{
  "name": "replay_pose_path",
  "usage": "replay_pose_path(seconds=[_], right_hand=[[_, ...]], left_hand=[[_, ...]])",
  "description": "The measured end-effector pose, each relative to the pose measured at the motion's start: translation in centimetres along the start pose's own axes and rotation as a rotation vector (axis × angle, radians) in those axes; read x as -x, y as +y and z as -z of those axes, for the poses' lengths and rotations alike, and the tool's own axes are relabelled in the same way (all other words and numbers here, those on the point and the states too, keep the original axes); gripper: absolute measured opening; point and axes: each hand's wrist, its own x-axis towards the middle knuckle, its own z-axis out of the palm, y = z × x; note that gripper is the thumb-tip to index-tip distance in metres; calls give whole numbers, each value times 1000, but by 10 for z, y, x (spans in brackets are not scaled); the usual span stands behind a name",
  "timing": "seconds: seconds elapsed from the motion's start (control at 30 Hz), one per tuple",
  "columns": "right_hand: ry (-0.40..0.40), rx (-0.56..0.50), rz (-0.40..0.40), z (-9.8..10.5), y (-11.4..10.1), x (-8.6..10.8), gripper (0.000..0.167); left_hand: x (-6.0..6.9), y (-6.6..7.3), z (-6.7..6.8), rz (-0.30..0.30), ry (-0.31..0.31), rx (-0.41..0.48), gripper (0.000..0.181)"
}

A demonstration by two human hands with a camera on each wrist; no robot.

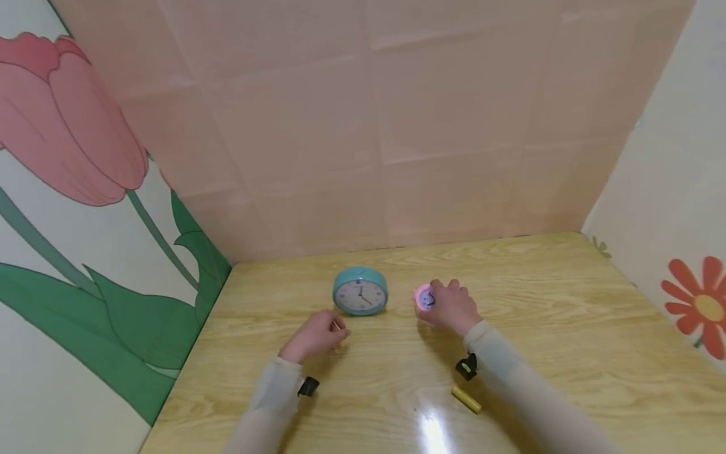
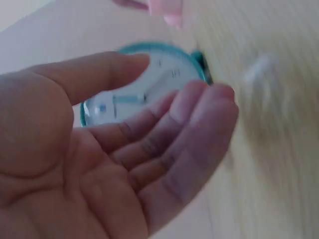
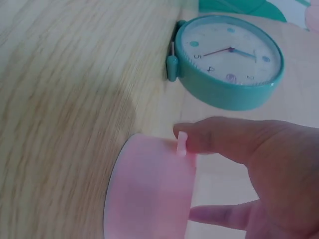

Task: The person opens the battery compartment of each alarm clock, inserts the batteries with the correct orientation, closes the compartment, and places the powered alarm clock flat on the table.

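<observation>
A round teal alarm clock (image 1: 360, 292) stands upright on the table, its white dial turned toward me. To its right is a small pink clock (image 1: 423, 296); my right hand (image 1: 452, 307) grips it with thumb and fingers. The right wrist view shows the thumb at the top edge of the pink clock (image 3: 149, 186), by a small pink knob. My left hand (image 1: 316, 336) hovers in front of the teal clock, apart from it. In the left wrist view its fingers (image 2: 192, 144) bend loosely, with nothing between them and the thumb.
A short yellow cylinder (image 1: 466, 400) lies on the wooden table (image 1: 363, 378) near the right forearm. A pinkish wall covering (image 1: 374, 126) rises behind the table. Walls painted with a tulip (image 1: 85, 126) and a red flower (image 1: 708, 308) stand at the sides.
</observation>
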Motion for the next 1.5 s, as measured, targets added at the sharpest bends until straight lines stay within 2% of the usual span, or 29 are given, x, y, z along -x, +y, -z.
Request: replay_pose_path(seconds=[0.13,0.23,0.4,0.57,0.67,0.83,0.93,1.03,1.17,1.37,1.5], right_hand=[[-13,-71,-5,5,10,-3,79],[-38,-156,5,10,15,-3,83],[-118,-315,40,16,19,0,87],[-221,-507,16,16,18,7,86],[-287,-648,0,13,18,9,79],[-385,-802,2,7,18,10,64],[-446,-874,11,2,15,11,62],[-459,-872,20,-2,10,13,66],[-394,-776,29,-2,5,17,75],[-295,-764,-2,-5,3,21,58],[-251,-758,-69,-10,3,24,49]], left_hand=[[-1,9,-14,-49,-108,117,30],[-2,14,-24,-63,-145,182,40],[-5,22,-37,-77,-113,237,48],[-10,29,-47,-62,-83,338,50],[-14,32,-54,-51,-79,391,52],[-21,37,-66,-60,-113,490,53],[-23,40,-70,-60,-149,542,52],[-23,42,-72,-64,-173,559,50],[-22,46,-73,-75,-181,528,46],[-25,48,-76,-69,-179,483,44],[-26,46,-80,-49,-149,519,49]])
